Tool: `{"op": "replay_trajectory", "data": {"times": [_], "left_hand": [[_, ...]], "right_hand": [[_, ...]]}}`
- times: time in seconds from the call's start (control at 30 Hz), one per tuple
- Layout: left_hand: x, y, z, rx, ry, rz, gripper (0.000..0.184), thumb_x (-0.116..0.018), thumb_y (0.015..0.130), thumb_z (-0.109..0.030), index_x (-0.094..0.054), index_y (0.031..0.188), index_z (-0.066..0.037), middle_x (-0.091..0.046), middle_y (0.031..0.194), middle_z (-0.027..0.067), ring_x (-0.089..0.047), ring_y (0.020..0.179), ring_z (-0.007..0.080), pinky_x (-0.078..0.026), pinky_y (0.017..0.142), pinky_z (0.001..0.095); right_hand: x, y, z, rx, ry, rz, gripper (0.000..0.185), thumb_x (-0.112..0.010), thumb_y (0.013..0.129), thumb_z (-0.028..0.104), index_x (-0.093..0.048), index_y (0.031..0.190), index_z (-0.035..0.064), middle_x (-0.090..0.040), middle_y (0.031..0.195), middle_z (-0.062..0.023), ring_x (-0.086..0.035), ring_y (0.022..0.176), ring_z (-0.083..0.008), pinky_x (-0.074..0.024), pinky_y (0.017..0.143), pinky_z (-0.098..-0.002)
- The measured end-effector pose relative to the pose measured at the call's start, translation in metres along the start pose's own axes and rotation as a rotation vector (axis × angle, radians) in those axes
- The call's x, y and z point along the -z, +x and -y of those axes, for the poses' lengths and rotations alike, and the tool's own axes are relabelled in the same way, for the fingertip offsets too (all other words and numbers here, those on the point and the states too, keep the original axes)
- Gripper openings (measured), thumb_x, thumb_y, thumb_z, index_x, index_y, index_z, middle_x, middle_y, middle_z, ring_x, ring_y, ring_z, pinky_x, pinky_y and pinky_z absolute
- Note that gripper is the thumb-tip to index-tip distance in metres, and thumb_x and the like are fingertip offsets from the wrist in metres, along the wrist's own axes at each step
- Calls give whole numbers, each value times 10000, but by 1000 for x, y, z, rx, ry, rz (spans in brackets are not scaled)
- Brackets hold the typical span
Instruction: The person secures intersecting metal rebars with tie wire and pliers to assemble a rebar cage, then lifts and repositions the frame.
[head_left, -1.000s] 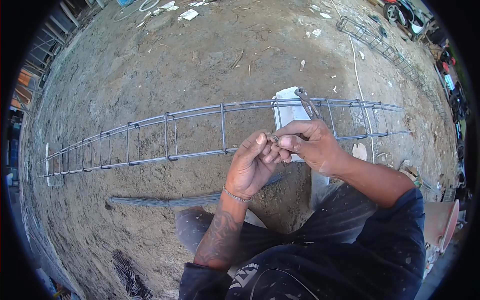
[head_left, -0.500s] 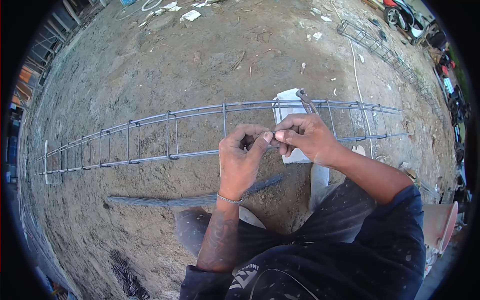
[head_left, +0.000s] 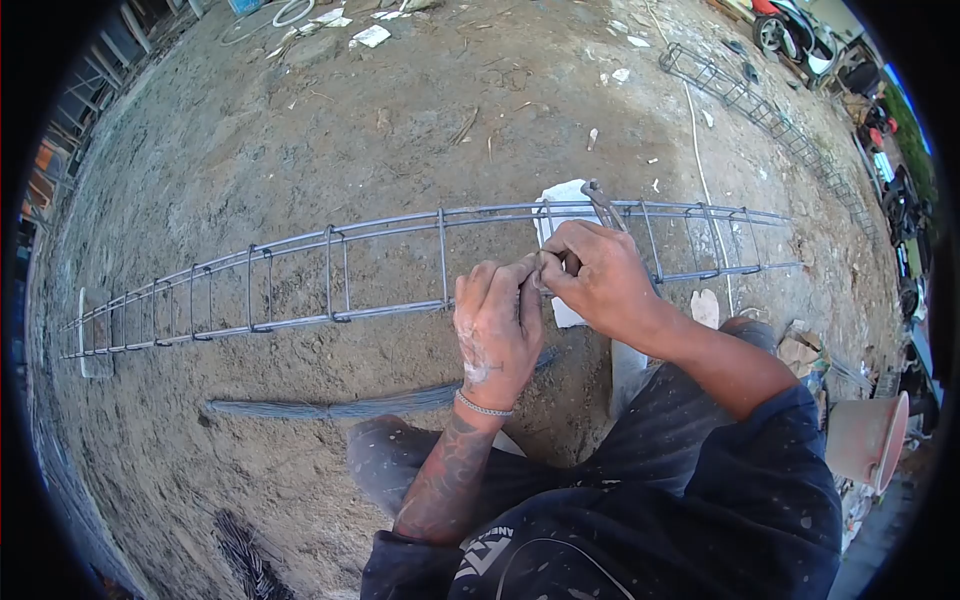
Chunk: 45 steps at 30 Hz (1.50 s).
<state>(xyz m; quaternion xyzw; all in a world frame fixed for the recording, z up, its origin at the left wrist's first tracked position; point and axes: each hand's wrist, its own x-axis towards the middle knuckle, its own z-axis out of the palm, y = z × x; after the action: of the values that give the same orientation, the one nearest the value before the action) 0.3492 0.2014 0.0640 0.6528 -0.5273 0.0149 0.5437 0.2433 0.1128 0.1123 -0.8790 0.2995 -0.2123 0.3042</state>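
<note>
My left hand (head_left: 500, 325) and my right hand (head_left: 600, 285) meet at the fingertips, in front of a long steel rebar cage (head_left: 290, 322). Both are closed in a pinch; whatever lies between the fingers is too small or hidden to make out. The cage runs across the view, with rectangular stirrups along its bars. Beyond my right hand, a pair of pincers (head_left: 598, 203) leans at the cage, over a white block (head_left: 564, 194). On the ground nearer me is a bundle of thin grey wire (head_left: 385, 405), partly hidden by my left hand.
A dark bundle of short wires (head_left: 245, 555) lies at the lower left. To the right stands a pinkish bucket (head_left: 862, 440). Another rebar cage (head_left: 780, 125) rests at the upper right, near a pale hose (head_left: 697, 150) and a parked scooter (head_left: 795, 40).
My left hand has turned, showing more of its back, and its fingers have closed up. My right hand has shifted slightly left and up. The whole view has moved a little.
</note>
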Motion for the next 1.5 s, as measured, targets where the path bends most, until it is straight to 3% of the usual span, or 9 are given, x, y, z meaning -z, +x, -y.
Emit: {"op": "replay_trajectory", "data": {"times": [0.43, 0.63, 0.7, 0.9, 1.13, 1.27, 1.37, 1.43, 1.5], "left_hand": [[4, -8, 5, 785, -1931, 312, 211, -532, 888, -225, -562, 903, -16, -519, 719, 13, -398, 651, 63, -343, 632, 199], [3, 1, -5, 819, -810, 129, 86, -588, 834, -108, -569, 784, -41, -495, 640, -16, -453, 577, 106, -362, 532, 232], [-5, -4, -6, 206, -82, 30, 46, -613, 768, -39, -571, 772, -21, -532, 654, 50, -510, 590, 172, -391, 528, 291], [-25, -8, 4, 84, 38, 42, 39, -597, 763, -26, -566, 777, -7, -527, 662, 70, -535, 620, 210, -412, 547, 324], [-6, -8, 9, 801, -1892, 319, 200, -562, 869, -237, -562, 855, -38, -499, 717, 3, -350, 603, 74, -313, 579, 212], [-8, -9, 4, 884, -1959, 324, 162, -550, 879, -191, -544, 796, -53, -448, 683, -25, -357, 610, 69, -324, 562, 234], [-15, -9, -4, 898, -923, 174, 117, -560, 854, -138, -537, 764, -66, -476, 656, 0, -429, 549, 118, -338, 489, 266], [-28, -17, -7, 152, 26, -62, 81, -578, 803, -55, -543, 735, -27, -514, 642, 79, -478, 515, 207, -362, 471, 322], [-29, -18, -8, 132, 25, -81, 62, -594, 758, -13, -538, 742, 4, -512, 649, 146, -522, 570, 285, -390, 509, 357]], "right_hand": [[22, 3, -1, -365, 1094, 537, 168, -584, 847, 150, -582, 893, -12, -580, 734, -64, -543, 600, -117, -437, 548, -248], [15, 12, -22, -368, 433, 466, 212, -593, 829, 191, -607, 792, -18, -583, 638, -47, -539, 548, -87, -434, 505, -265], [12, 10, -19, -351, 385, 427, 201, -591, 798, 171, -607, 744, -23, -590, 605, -100, -557, 516, -156, -441, 500, -313], [0, 3, -16, 18, -341, 116, 131, -575, 732, 95, -599, 754, -33, -573, 686, -237, -559, 569, -372, -456, 557, -391], [30, 9, -4, -298, 775, 525, 181, -597, 815, 160, -591, 772, -16, -560, 657, -57, -523, 544, -110, -421, 497, -253], [26, 7, -14, -379, 904, 505, 179, -601, 811, 158, -594, 771, -15, -563, 657, -59, -513, 553, -101, -425, 516, -249], [18, 6, -20, -141, 137, 366, 202, -602, 781, 132, -567, 850, -54, -561, 644, -134, -554, 547, -205, -448, 527, -306], [6, 0, -11, -107, -8, 328, 184, -579, 749, 94, -558, 835, -67, -559, 658, -205, -567, 584, -331, -449, 546, -368], [-8, -6, -16, 59, -227, 105, 133, -597, 742, 83, -536, 751, -35, -519, 646, -180, -500, 548, -263, -410, 529, -346]]}}
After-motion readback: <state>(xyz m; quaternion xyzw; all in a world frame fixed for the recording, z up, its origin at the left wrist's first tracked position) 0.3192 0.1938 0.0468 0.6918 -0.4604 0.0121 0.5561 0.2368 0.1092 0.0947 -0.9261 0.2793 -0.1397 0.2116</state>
